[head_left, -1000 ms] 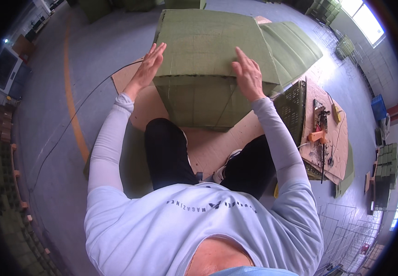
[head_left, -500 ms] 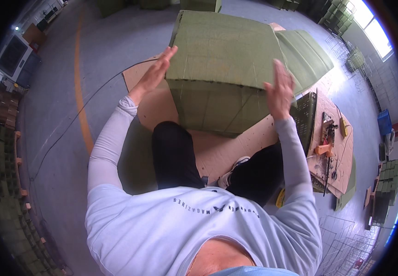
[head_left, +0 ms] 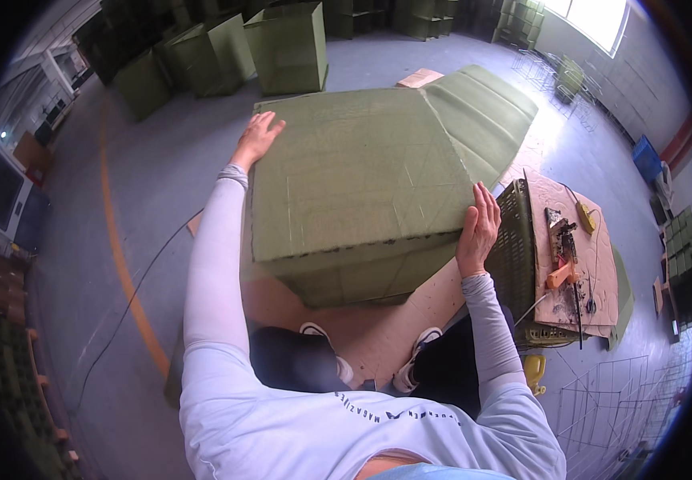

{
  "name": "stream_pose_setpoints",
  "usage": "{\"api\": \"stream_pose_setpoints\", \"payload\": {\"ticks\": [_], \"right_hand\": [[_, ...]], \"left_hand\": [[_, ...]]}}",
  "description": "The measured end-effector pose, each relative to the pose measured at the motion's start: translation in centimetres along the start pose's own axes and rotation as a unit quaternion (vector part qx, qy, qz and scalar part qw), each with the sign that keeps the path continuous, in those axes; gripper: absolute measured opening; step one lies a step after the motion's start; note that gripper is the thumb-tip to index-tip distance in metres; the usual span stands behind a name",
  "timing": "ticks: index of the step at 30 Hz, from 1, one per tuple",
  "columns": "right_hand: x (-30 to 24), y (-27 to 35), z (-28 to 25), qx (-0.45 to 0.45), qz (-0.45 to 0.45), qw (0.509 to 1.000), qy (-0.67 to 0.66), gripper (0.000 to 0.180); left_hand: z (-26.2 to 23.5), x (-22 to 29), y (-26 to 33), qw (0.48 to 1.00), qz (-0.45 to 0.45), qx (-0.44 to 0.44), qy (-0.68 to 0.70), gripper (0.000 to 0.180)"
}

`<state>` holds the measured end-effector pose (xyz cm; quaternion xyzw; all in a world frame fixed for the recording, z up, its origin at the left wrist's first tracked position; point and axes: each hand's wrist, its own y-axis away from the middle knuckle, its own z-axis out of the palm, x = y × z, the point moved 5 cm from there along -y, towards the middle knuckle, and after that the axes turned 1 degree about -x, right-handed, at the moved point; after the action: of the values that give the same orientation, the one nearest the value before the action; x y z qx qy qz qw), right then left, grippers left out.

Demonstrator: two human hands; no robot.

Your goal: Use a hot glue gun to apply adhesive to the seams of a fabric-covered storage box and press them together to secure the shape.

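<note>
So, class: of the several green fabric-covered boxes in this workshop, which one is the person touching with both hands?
The large green fabric-covered box directly in front of the person: left hand and right hand press against its sides. The other boxes stand untouched beyond.

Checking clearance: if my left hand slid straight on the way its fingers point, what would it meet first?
Probably nothing near: the left hand points past the green box's far corner to bare floor; another green box stands beyond, though depth is unclear.

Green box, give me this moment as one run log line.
left hand: flat on green box far corner | right hand: against its right edge
</note>
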<state>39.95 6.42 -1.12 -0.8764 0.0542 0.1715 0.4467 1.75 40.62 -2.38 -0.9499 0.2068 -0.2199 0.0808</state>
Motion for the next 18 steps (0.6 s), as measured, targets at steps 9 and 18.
{"api": "stream_pose_setpoints", "payload": {"ticks": [9, 18], "right_hand": [[1.4, 1.7, 0.7, 0.144, 0.147, 0.951, -0.232, 0.06], [7.3, -5.9, 5.9, 0.08, -0.045, 0.973, -0.213, 0.045]], "left_hand": [[-0.6, -2.3, -5.9, 0.996, -0.007, 0.084, 0.011, 0.07], [-4.7, -7.4, -2.2, 0.988, -0.107, 0.106, 0.032, 0.063]]}}
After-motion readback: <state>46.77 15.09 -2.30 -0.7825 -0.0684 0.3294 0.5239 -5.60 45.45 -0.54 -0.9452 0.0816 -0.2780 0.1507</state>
